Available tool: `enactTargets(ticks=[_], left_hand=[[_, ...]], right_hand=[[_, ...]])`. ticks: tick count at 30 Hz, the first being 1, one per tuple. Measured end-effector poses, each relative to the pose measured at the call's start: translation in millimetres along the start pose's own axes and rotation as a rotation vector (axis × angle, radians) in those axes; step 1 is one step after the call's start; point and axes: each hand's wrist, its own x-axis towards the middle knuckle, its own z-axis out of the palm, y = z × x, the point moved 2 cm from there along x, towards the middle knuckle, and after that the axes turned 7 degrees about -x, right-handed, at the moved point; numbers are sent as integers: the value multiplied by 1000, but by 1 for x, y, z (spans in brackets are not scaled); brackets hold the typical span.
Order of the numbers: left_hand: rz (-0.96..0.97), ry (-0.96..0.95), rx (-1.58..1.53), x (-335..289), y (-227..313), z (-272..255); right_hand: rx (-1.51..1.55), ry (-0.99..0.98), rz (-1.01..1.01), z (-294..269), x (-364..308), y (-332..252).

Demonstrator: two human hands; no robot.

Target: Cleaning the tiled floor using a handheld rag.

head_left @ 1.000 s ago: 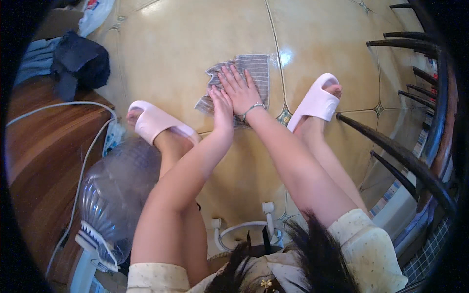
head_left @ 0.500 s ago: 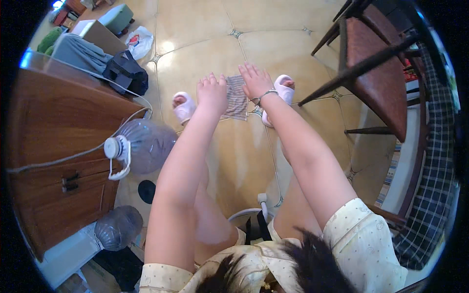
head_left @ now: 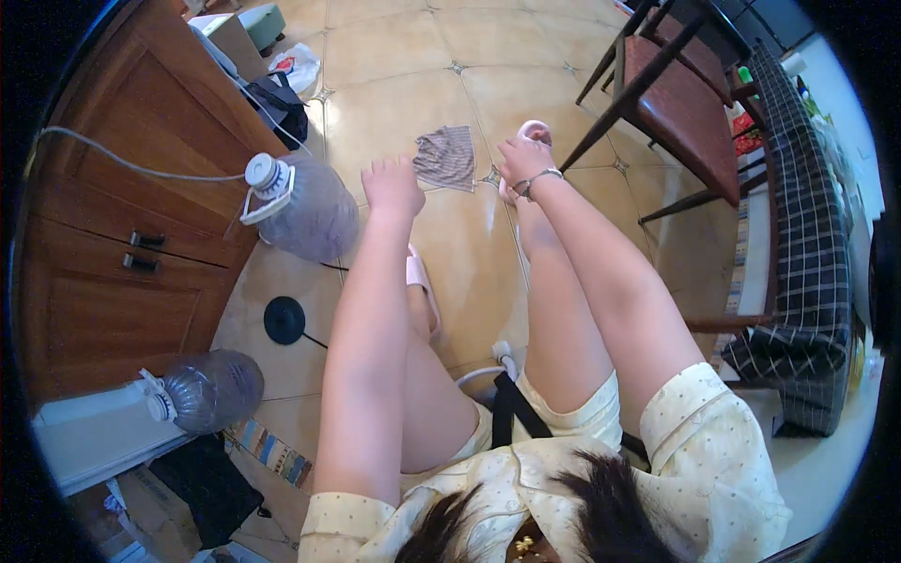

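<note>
A small grey-brown striped cloth (head_left: 447, 159) lies on the tiled floor, rumpled along its left side. My left hand (head_left: 392, 189) is just to its near left, apart from it, with palm down and fingers stretched forward. To the cloth's right is my right hand (head_left: 526, 163), a bracelet on its wrist. Its fingers reach forward in front of my right slipper (head_left: 535, 129), which they partly cover. Neither hand holds anything that I can see. My left slipper (head_left: 421, 286) shows partly behind my left forearm.
A large clear plastic bottle (head_left: 314, 214) stands left, beside a wooden cabinet (head_left: 169, 169) with a cable across it. Another bottle (head_left: 216, 389) lies at lower left, near a round black base (head_left: 284, 321). Brown-seated chairs (head_left: 680, 127) stand on the right; a plastic bag (head_left: 296, 68) lies far left.
My hands have moved apart and back from the cloth, which they flanked closely before. My left foot has drawn back towards me. The view has shifted, showing more of the cabinet.
</note>
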Motion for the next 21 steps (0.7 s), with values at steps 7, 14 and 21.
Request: enactTargets(ticks=[7,14,21], left_hand=[[72,25,-157,-18,44,-16],[133,20,13,-30,81,22],[102,-241,90,-29,89,77]], right_hand=[[-152,-128,-100,-56,-20,-51],[50,-255,-78,-20,-24,-63],[42,-630,26,56,-41,-30]])
